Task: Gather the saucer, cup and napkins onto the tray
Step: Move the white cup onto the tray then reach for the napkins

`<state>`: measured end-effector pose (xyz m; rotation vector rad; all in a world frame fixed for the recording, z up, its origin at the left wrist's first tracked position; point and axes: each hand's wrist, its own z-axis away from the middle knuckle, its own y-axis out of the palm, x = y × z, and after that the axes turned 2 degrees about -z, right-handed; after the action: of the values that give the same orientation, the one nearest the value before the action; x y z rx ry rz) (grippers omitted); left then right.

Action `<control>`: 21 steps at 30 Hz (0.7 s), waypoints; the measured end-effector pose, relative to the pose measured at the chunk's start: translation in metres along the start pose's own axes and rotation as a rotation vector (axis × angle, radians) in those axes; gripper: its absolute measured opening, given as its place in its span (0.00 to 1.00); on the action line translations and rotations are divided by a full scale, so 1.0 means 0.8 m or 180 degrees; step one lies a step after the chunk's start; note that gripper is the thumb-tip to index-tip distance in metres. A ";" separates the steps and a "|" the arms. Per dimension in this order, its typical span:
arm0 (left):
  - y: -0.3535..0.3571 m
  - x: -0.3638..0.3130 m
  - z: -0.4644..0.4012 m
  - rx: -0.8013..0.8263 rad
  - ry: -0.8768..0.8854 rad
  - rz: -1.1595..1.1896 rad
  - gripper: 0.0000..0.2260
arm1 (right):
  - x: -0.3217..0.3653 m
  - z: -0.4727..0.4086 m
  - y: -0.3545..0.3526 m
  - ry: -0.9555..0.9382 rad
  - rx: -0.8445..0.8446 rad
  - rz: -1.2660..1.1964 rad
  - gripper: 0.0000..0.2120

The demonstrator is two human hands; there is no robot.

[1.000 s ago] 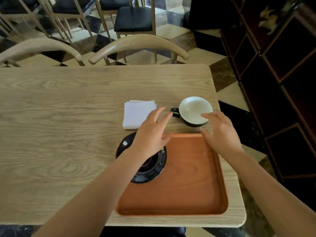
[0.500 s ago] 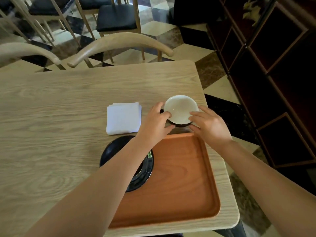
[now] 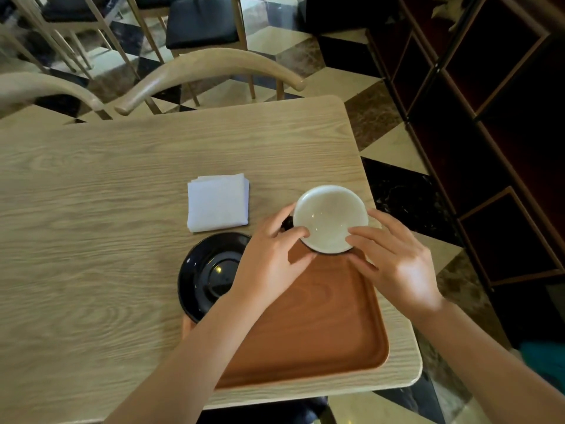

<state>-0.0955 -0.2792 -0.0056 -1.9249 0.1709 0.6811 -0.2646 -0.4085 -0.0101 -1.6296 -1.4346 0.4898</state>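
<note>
A cup (image 3: 330, 217), black outside and white inside, is held over the far edge of the brown wooden tray (image 3: 330, 332). My left hand (image 3: 272, 264) grips its left side near the handle. Its right rim sits in the grip of my right hand (image 3: 394, 264). The black saucer (image 3: 211, 273) lies on the tray's left edge, half on the table, partly hidden by my left forearm. A stack of white napkins (image 3: 218, 201) lies on the table beyond the saucer.
The light wooden table (image 3: 91, 240) ends just right of the tray. Two curved wooden chair backs (image 3: 211, 65) stand at the far side. A dark shelf unit (image 3: 489, 133) runs along the right.
Both hands have closed on the cup and brought it nearer, over the tray's far edge. Earlier they were only reaching toward it.
</note>
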 end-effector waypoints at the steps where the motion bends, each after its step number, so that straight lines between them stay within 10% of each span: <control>1: 0.001 -0.002 0.007 0.0028 -0.0005 -0.0015 0.12 | 0.004 0.007 -0.001 0.0009 -0.0009 -0.0001 0.06; 21: 0.026 0.000 0.032 0.0279 -0.0146 -0.0154 0.12 | 0.006 0.035 0.014 0.0161 0.0178 0.0009 0.07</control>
<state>-0.1137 -0.2659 -0.0295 -1.8223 0.1231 0.6742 -0.2788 -0.3938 -0.0327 -1.5889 -1.3698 0.4828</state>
